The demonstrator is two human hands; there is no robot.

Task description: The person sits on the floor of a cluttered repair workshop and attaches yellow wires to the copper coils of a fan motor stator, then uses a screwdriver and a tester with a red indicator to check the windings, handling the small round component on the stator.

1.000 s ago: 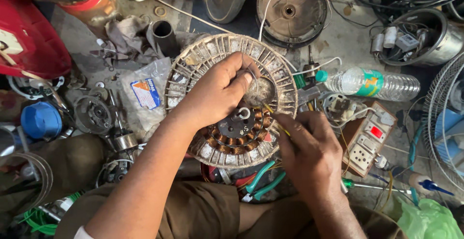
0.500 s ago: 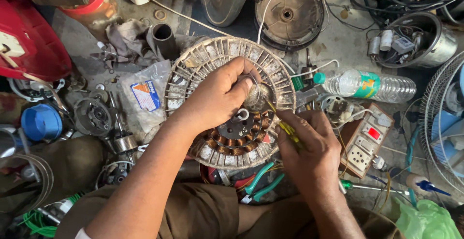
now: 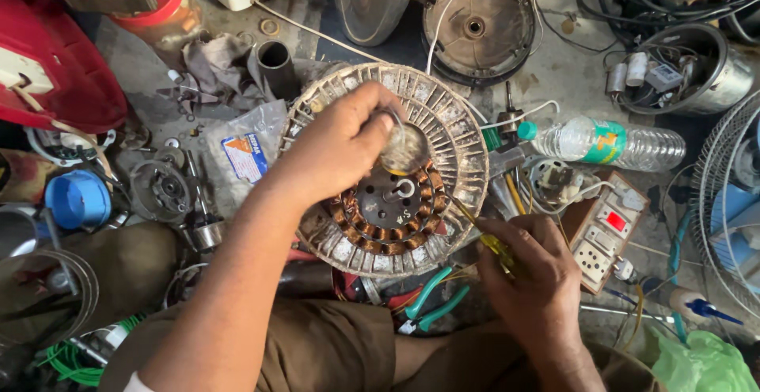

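Both hands busy: left hand (image 3: 336, 150) fingers pinching hazy disc (image 3: 404, 150); right hand (image 3: 534, 281) gripping half-hidden screwdriver (image 3: 484, 237) w/ motor (image 3: 443, 123).

Much of the motor work sits under the hands or runs off the frame.

The left hand (image 3: 336, 150) covers the upper left of the copper windings (image 3: 372, 230) and hides how its fingers grip the small blurred shiny piece (image 3: 404, 150). The right hand (image 3: 534, 281) closes over the yellow-handled screwdriver (image 3: 487, 237), so only part of the handle shows and the tip is too thin to place. The wire fan guard (image 3: 724, 226) is cut by the right edge, the red housing (image 3: 47, 59) by the left edge, and the steel cup (image 3: 368, 0) by the top. The green pliers (image 3: 431, 301) lie partly under the wrist.
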